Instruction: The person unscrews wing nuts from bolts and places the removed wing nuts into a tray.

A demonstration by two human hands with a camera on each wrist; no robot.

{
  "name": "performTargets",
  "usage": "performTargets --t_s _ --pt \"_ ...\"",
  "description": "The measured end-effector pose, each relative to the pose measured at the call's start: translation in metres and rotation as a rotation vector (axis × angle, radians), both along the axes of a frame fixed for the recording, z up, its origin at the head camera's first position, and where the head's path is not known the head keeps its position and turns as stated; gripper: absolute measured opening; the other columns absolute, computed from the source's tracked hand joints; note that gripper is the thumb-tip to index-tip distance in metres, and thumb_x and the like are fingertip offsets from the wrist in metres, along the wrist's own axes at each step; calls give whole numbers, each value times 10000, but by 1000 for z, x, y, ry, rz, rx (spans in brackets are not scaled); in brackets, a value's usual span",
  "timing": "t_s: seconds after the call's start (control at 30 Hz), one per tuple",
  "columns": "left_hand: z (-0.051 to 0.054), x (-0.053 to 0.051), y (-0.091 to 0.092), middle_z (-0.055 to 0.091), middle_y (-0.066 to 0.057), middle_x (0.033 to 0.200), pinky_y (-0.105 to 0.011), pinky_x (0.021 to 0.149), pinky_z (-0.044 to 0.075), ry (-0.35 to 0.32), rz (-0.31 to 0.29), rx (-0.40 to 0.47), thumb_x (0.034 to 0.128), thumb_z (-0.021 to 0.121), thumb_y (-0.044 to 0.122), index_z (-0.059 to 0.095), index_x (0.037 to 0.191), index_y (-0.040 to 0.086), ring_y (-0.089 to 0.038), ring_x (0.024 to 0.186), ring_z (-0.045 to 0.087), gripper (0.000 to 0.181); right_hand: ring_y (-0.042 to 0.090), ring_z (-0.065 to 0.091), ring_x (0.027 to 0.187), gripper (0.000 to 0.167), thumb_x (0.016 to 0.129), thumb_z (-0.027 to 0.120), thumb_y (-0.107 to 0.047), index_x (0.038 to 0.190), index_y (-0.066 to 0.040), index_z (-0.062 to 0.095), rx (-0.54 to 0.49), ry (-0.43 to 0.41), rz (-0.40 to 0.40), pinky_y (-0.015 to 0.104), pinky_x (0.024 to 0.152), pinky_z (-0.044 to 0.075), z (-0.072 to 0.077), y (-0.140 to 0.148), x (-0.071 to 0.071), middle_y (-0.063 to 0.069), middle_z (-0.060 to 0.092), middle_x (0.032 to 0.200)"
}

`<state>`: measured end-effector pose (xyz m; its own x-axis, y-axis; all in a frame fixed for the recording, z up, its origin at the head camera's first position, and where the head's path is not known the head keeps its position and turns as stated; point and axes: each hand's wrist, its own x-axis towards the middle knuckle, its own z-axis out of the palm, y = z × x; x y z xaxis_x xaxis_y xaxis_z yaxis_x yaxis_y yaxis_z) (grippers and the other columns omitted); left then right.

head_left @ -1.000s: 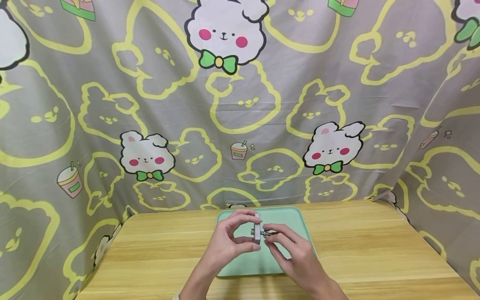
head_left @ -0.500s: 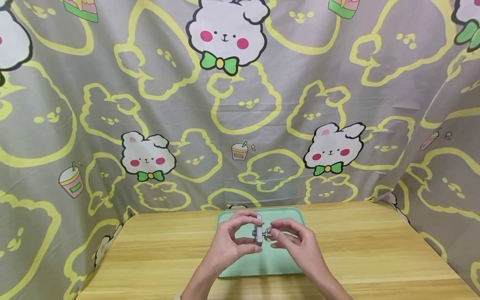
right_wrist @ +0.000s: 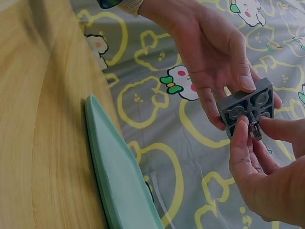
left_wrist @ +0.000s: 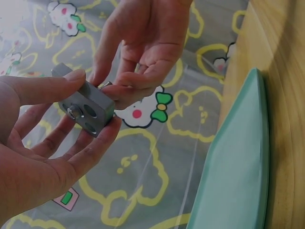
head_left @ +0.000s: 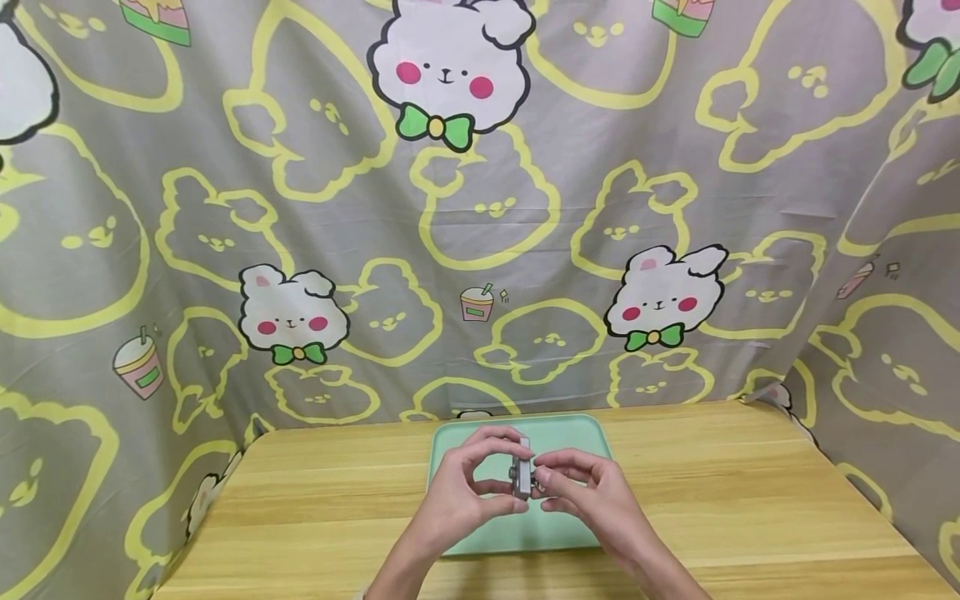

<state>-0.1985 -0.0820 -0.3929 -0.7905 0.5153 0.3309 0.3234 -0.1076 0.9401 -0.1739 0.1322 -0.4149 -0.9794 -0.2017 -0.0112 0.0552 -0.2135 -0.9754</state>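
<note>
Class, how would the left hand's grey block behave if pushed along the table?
Probably stiff: the grey block shows no bend where the left hand grips it. Its flat faces suggest sliding, not rolling. The metal fitting jutting from one side might make it tip.

The person is wearing a cream sleeve [right_wrist: 130, 5] on the left arm [head_left: 408, 554], with its cuff going round near the wrist. Beside the cuff something dark and shiny [right_wrist: 109, 3] is poking in, too cut off to tell what. The right arm [head_left: 656, 554] is showing bare. The left hand [head_left: 459, 492] and right hand [head_left: 600, 498] are both showing bare, slim fingers [left_wrist: 94, 155]. The left thumbnail [right_wrist: 247, 82] is looking short and rounded.
</note>
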Motion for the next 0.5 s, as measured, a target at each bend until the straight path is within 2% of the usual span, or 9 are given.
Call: performTargets --t_s 0.23,0.4,0.5 --pt "0 0 0 538 -130 1349 -469 859 640 -4 4 -3 753 846 -110 699 1199 -21 -252 1216 554 478 263 729 962 342 955 746 -144 1192 85 651 22 26 -27 399 849 644 -1 -1 0 146 712 1082" --pt "1 0 -2 537 -147 1353 -465 871 637 -10 8 5 750 841 -121 691 1204 -39 -246 1210 568 485 258 747 919 292 934 762 -98 1126 100 667 88 175 -83 398 812 654 0 -6 3 182 682 1084" --pt "1 0 -2 534 -159 1353 -462 875 635 -14 7 14 753 840 -120 693 1203 -30 -243 1202 581 482 236 748 902 204 911 784 -80 1055 43 706 145 296 -136 371 795 657 -1 -9 5 181 679 1066"
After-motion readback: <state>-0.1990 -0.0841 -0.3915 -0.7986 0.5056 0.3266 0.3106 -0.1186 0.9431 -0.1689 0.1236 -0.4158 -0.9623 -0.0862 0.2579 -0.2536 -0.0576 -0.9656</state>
